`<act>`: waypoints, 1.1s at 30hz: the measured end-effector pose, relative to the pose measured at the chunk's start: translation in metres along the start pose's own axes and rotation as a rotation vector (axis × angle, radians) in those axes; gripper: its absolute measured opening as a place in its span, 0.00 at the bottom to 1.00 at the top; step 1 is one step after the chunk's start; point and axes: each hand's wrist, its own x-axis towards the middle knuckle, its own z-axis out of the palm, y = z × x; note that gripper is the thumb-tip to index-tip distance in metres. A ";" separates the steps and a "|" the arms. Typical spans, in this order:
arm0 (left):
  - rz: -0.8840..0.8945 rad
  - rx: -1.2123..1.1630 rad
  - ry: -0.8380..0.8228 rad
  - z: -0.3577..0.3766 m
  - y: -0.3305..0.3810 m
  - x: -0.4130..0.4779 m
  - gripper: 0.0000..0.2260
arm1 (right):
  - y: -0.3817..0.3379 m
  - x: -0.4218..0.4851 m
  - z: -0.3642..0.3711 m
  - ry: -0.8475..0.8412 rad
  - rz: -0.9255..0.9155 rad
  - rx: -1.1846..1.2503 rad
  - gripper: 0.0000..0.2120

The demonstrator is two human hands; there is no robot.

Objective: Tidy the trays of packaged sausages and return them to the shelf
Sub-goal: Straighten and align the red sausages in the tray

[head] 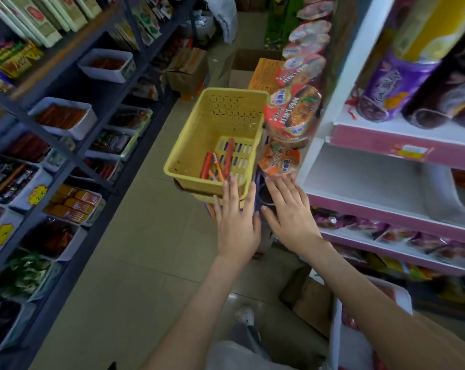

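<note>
Basket: yellow, mid-aisle, sits on sth hidden below; not on shelf.
Sausages: few red/orange sticks, loose in near corner, askew.
L hand: fingers straight, tips at near rim, grasping nothing.
R hand: flat, released, just beside basket, below noodle bowls.
Shelf: R side, bare gap at mid tier; prob. the slot.
Status: early. Straightening and return both appear left.

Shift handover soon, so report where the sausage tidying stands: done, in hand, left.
Looks done: white trays sit filled on the left shelf. In hand: left hand and right hand, both open, reach for the near rim of the yellow basket, holding nothing. Left: the few sausages in that basket await tidying and shelving.
</note>
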 end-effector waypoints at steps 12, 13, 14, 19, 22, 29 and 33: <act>0.088 0.121 -0.547 0.165 0.162 -0.174 0.32 | 0.203 -0.258 0.032 -0.310 0.240 0.082 0.31; 0.088 0.152 -0.634 0.182 0.170 -0.190 0.32 | 0.221 -0.284 0.043 -0.367 0.279 0.098 0.32; 0.089 0.182 -0.709 0.197 0.174 -0.206 0.32 | 0.236 -0.306 0.056 -0.433 0.313 0.110 0.34; 0.086 0.208 -0.901 0.267 0.175 -0.260 0.37 | 0.280 -0.381 0.137 -0.748 0.309 0.101 0.38; 0.116 0.246 -0.953 0.312 0.162 -0.283 0.34 | 0.296 -0.398 0.193 -0.890 0.282 0.178 0.34; 0.182 0.171 -0.922 0.360 0.145 -0.311 0.34 | 0.311 -0.415 0.265 -0.965 0.208 0.163 0.21; 0.169 0.260 -0.915 0.354 0.156 -0.311 0.31 | 0.315 -0.410 0.250 -1.045 0.191 0.240 0.17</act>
